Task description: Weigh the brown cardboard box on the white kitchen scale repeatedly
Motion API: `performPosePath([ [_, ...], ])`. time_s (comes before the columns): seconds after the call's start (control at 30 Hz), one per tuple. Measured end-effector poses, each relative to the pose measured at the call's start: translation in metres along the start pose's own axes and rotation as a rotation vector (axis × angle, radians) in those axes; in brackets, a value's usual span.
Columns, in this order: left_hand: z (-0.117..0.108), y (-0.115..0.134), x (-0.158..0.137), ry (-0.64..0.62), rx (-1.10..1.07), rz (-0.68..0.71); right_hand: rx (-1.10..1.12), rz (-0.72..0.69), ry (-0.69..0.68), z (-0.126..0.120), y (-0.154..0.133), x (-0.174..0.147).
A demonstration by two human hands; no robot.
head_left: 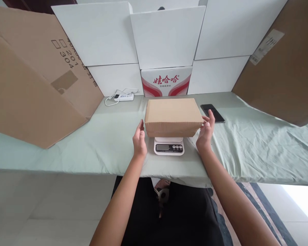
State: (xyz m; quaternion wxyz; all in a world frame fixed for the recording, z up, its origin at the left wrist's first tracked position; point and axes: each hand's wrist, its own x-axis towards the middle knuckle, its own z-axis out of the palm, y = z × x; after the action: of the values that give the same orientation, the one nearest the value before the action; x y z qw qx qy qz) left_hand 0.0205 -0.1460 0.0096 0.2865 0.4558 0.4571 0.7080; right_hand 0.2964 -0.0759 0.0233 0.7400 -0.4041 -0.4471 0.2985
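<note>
A closed brown cardboard box [173, 112] rests on a white digital kitchen scale [169, 150], covering most of its platform. The scale's small display and its row of buttons show below the box's front edge. My left hand [140, 139] is upright beside the box's left side, fingers stretched out, with a narrow gap to the cardboard. My right hand [206, 131] is at the right side, fingers spread, its fingertips close to the box's right corner; whether they touch it I cannot tell. Neither hand grips the box.
A black phone [212, 113] lies right of the box. A white power strip [124, 97] with its cord is at the back left. White boxes and a red-printed carton [166, 82] stand behind. Large cardboard panels [41, 78] flank the green-clothed table [113, 143].
</note>
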Motion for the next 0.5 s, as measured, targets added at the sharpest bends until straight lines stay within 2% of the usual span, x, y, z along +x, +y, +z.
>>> performPosePath([
  [0.23, 0.004, -0.005, 0.009, 0.089, -0.009, -0.076, 0.152, 0.195, 0.108, 0.009, 0.004, 0.013],
  [0.4, 0.005, -0.005, 0.012, 0.11, -0.008, -0.1, 0.219, 0.279, 0.19, 0.01, 0.011, 0.023],
  [0.5, 0.006, -0.004, 0.012, 0.13, -0.014, -0.109, 0.241, 0.316, 0.193, 0.01, 0.012, 0.025],
])
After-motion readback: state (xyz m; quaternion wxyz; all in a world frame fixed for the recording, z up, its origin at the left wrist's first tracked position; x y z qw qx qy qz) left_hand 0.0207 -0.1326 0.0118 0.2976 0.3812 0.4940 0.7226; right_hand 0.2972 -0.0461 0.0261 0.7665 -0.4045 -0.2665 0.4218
